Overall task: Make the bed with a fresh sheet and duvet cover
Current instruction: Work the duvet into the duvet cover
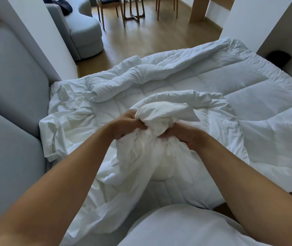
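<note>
My left hand (127,126) and right hand (183,137) sit close together, both clenched on a bunched wad of cover (159,114) above the duvet (257,100). The duvet lies spread and rumpled, with the sheet (67,125) crumpled along its left side.

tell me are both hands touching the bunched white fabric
Touching. The head view shows the left hand and the right hand both with fingers curled into the bunched white fabric, gripping it with no gap.

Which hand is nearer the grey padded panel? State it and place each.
Left. The left hand grips the bunched white fabric on the side facing the grey padded panel; the right hand grips it on the far side.
</note>
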